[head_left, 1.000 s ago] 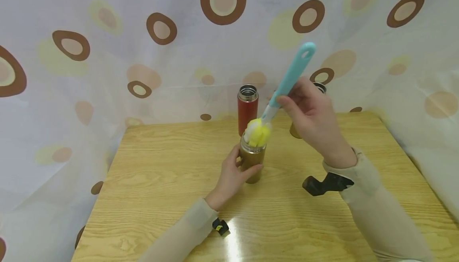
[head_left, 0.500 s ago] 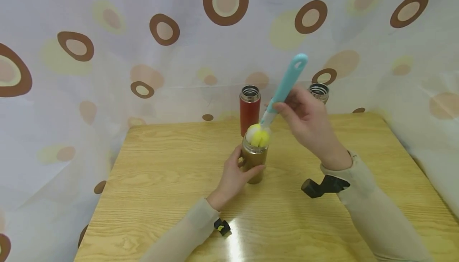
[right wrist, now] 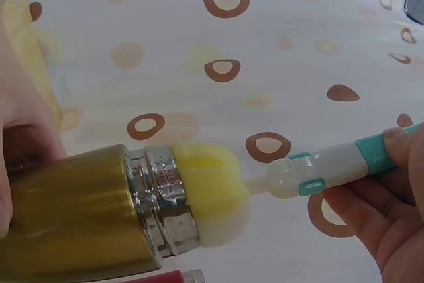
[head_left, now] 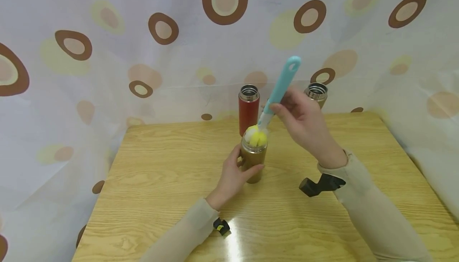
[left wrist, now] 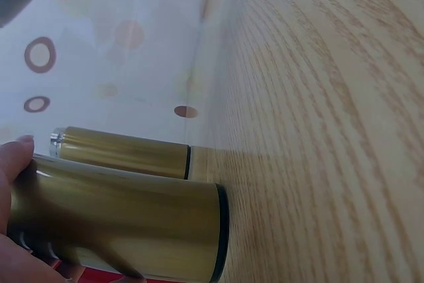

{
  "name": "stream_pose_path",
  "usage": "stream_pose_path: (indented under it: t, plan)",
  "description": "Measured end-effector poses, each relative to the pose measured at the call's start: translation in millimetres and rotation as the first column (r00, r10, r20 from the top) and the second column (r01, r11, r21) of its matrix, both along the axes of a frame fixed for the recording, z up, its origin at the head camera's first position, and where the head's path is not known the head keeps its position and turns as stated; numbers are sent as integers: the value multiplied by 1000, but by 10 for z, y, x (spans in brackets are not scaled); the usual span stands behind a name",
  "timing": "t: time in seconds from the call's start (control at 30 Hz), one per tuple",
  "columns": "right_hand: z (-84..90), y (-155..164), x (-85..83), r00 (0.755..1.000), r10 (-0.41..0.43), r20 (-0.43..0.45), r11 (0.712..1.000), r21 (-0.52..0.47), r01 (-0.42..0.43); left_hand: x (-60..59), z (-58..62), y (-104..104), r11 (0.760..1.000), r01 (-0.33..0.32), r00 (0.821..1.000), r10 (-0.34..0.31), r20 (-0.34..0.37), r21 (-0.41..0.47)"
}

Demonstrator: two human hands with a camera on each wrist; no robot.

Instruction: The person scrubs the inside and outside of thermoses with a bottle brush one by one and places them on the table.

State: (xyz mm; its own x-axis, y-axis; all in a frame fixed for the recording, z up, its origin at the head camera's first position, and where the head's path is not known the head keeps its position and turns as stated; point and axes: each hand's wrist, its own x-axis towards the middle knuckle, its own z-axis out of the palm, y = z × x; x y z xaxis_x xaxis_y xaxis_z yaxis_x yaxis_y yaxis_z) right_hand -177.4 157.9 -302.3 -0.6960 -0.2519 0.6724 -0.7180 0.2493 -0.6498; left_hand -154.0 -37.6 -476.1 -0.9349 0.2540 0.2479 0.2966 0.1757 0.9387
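Observation:
My left hand (head_left: 232, 176) grips a gold thermos bottle (head_left: 254, 160) that stands upright on the table, its lid off. The left wrist view shows the dark base of this gold bottle (left wrist: 132, 220) at the table top. A bottle brush (head_left: 283, 81) with a turquoise handle slants over it, pinched near the lower end of the handle by my right hand (head_left: 305, 122). The yellow and white sponge head (right wrist: 211, 187) sits in the bottle's mouth, partly inside the steel neck (right wrist: 162, 200) and bulging above the rim.
Just behind the held bottle stands a red thermos (head_left: 249, 110), also lidless. A second gold thermos (head_left: 317, 93) is at the back right, partly hidden by my right hand. A patterned curtain (head_left: 186, 66) hangs along the rear edge of the wooden table (head_left: 161, 162).
My right hand and the brush have moved left and slightly down, and the handle stands steeper. More of the back gold thermos shows. The left hand stays on its bottle.

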Motion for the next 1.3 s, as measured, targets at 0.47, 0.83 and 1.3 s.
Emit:
stream_pose_path:
  t: [0.47, 0.83, 1.3]
  plan:
    - [-74, -24, -34, 992, 96, 75, 993, -70, -91, -2, -4, -7, 1000, 20, 1000, -20, -17, 17]
    - [127, -48, -76, 987, 164, 7, 968, -193, -159, -4, -38, -15, 1000, 25, 1000, -25, -7, 18]
    - [223, 0, -44, 974, 226, -31, 961, -158, -228, 12, 2, 1, 999, -3, 999, 1, 49, 51]
